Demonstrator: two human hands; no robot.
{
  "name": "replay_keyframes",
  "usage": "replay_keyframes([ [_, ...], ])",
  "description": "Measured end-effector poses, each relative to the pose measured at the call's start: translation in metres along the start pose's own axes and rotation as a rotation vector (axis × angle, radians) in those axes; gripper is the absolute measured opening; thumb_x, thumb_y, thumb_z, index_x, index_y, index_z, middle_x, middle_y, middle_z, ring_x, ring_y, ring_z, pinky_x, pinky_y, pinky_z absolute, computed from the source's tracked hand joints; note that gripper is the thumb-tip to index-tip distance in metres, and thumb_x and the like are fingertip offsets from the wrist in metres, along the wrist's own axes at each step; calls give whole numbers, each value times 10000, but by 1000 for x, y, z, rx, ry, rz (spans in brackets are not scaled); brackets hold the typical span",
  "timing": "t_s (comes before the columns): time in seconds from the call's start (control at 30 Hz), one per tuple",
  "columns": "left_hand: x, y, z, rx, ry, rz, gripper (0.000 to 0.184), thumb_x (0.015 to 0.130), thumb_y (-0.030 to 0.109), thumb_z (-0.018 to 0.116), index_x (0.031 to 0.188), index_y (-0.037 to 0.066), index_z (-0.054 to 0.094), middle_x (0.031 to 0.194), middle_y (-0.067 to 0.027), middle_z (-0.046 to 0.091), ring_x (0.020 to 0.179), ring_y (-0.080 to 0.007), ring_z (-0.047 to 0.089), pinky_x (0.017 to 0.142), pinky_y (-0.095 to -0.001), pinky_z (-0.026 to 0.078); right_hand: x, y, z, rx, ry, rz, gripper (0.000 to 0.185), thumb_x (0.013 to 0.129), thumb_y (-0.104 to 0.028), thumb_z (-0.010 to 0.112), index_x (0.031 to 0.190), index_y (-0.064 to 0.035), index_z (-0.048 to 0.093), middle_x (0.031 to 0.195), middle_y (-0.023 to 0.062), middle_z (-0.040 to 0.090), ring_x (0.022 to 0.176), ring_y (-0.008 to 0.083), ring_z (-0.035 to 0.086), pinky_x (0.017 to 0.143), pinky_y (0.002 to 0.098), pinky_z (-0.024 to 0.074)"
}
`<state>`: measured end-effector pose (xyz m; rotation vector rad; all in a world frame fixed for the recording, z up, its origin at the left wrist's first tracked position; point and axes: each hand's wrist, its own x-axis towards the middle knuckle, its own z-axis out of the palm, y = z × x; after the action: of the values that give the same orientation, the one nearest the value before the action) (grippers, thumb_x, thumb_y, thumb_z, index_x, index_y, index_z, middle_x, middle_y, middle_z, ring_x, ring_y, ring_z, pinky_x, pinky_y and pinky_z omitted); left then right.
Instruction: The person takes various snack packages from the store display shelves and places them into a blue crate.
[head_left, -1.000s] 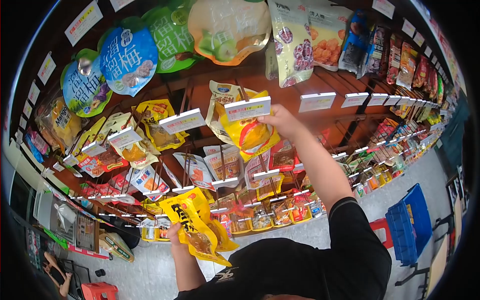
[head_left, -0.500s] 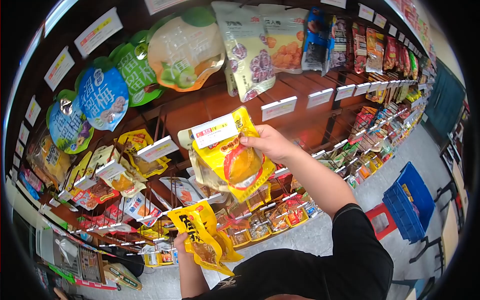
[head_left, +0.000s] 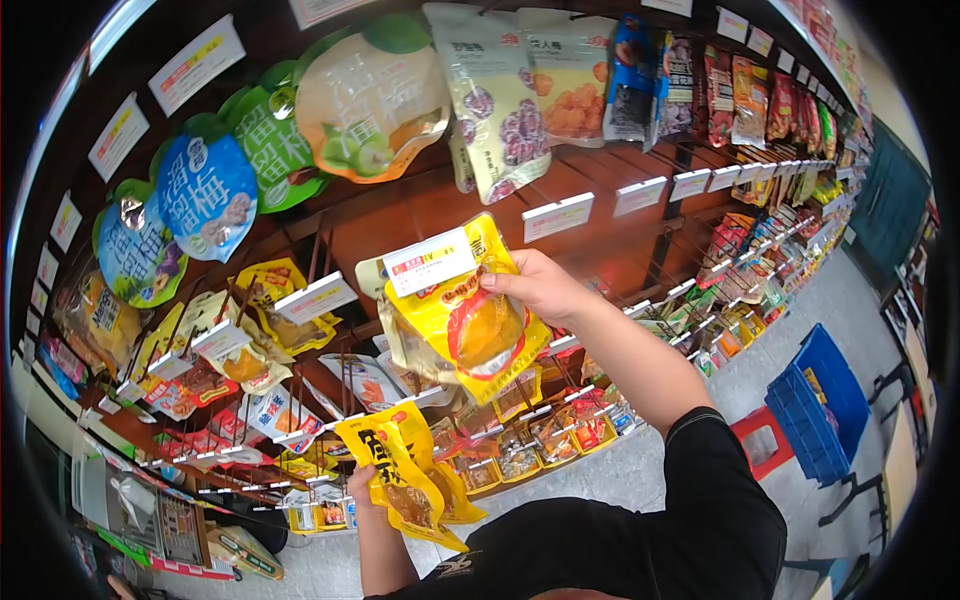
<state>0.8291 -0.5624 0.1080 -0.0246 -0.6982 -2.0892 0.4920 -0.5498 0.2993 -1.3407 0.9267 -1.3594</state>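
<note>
My right hand (head_left: pixel 538 284) is closed on the right edge of a yellow snack packet (head_left: pixel 487 335) with a picture of brown food on it. A white price tag (head_left: pixel 432 264) covers the top of this packet, and a paler packet (head_left: pixel 412 345) shows behind it. Lower down, my left hand (head_left: pixel 363 487) grips yellow snack packets (head_left: pixel 405 480) by their left side; at least two overlap there. Most of the left fingers are hidden behind the packaging.
Plum packets (head_left: pixel 495 110) and green and blue pouches (head_left: pixel 208 190) hang along the upper rack. Metal hooks with price tags (head_left: pixel 557 216) stick out toward me. Small boxes of snacks (head_left: pixel 560 440) line the low shelf. On the right, a blue crate (head_left: pixel 815 410) is beside a red stool (head_left: pixel 762 440).
</note>
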Motion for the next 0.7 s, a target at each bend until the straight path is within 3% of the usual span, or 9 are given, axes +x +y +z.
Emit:
replay_keyframes([
  [0.13,-1,-9,11,-27,-33,-27,742,710,204,670,1377,58,379,1318,-205,494,1157,-396,528,972,-523,440,-8,-7,-4,19,4,7,271,915,-150,599,1109,39,599,1052,78,648,972,136,605,879,315,487],
  [0.23,7,-64,47,-73,-66,-108,740,711,203,670,1376,59,381,1319,-204,494,1157,-395,528,972,-522,441,-63,-24,-61,-49,64,12,302,912,-151,594,1169,7,579,1098,81,647,1003,140,610,896,296,471],
  [0.27,13,-92,64,-92,-83,-151,740,711,202,670,1376,59,381,1319,-203,494,1157,-395,528,971,-522,441,-119,-12,-91,-14,141,43,319,915,-186,578,1180,-9,571,1102,91,643,996,167,615,881,318,484],
  [0.33,26,-159,99,-123,-93,-239,739,711,202,670,1376,59,382,1319,-203,494,1157,-394,528,971,-522,442,-306,67,-134,476,463,176,356,919,-256,546,1203,-42,554,1109,112,636,983,221,624,850,362,510],
  [0.37,34,-199,115,-140,-92,-282,738,712,201,670,1376,59,382,1319,-202,494,1157,-394,529,971,-521,442,-366,70,-159,704,534,149,374,922,-291,530,1214,-58,545,1113,122,632,977,249,628,835,384,522],
  [0.47,66,-319,153,-62,-26,-381,706,732,202,659,1376,72,400,1312,-168,517,1144,-372,539,980,-520,430,-495,26,-225,1113,466,-102,429,932,-304,532,1285,-63,501,1224,143,591,1129,282,577,1002,439,444],
  [0.5,76,-356,172,-18,-35,-410,675,743,201,641,1364,62,415,1299,-159,531,1142,-369,540,980,-518,429,-531,26,-254,887,634,-97,526,911,-317,576,1345,-59,429,1284,131,547,1127,273,572,950,417,481],
  [0.6,96,-440,167,12,71,-673,576,794,199,597,1330,46,452,1255,-151,570,1118,-345,562,985,-489,432,-599,1,-268,1188,668,-423,455,956,-264,477,1336,-23,416,1359,157,484,1214,302,511,1030,457,403],
  [0.7,107,-529,204,-11,51,-976,477,845,148,552,1300,29,477,1229,-160,586,1105,-342,571,978,-482,438,-681,18,-293,1160,889,-471,488,954,-313,478,1342,-26,406,1341,171,497,1204,319,516,1026,472,408],
])
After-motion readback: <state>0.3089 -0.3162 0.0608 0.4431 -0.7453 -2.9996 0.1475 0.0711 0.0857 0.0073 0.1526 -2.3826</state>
